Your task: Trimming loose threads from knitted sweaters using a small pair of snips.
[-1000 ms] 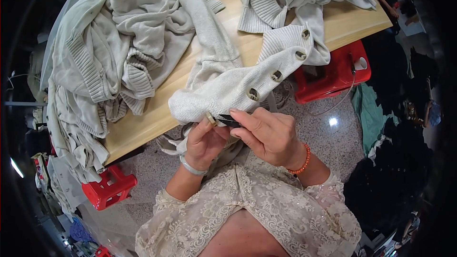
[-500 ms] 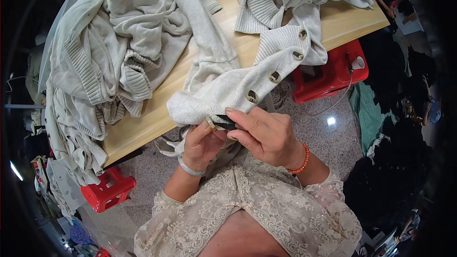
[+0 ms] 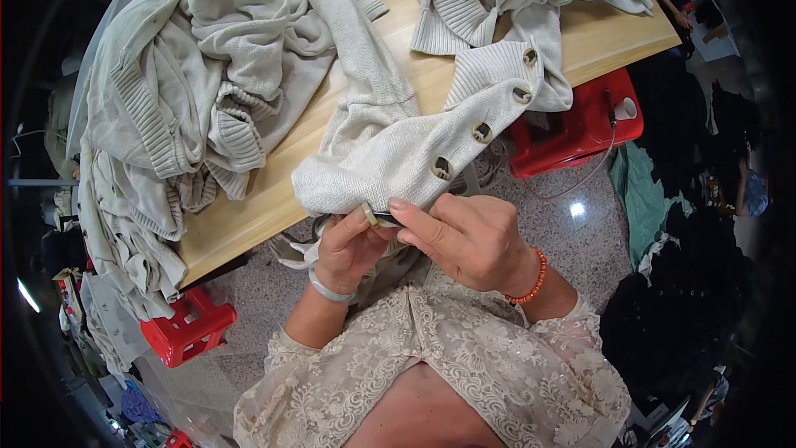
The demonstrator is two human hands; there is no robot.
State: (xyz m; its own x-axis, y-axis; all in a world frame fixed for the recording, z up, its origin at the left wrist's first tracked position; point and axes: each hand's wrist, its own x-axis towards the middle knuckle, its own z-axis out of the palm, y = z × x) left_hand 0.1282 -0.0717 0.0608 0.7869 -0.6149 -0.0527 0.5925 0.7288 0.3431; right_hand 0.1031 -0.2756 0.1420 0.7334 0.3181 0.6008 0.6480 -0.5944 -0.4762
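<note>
We record one cream knit cardigan [image 3: 390,149], draped off the bench edge, its placket showing four dark square buttons. We note a small dark tool [image 3: 386,217] pinched against its lower hem.

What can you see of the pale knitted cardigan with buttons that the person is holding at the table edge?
The cardigan is a cream, fine-knit garment with a ribbed band carrying four brownish buttons in a row. It lies rumpled, draped from the wooden table over its near edge. Its lower edge is pinched by the left hand and the right hand, which also hold a small dark object against it. Other pale knitwear lies beside it.
</note>
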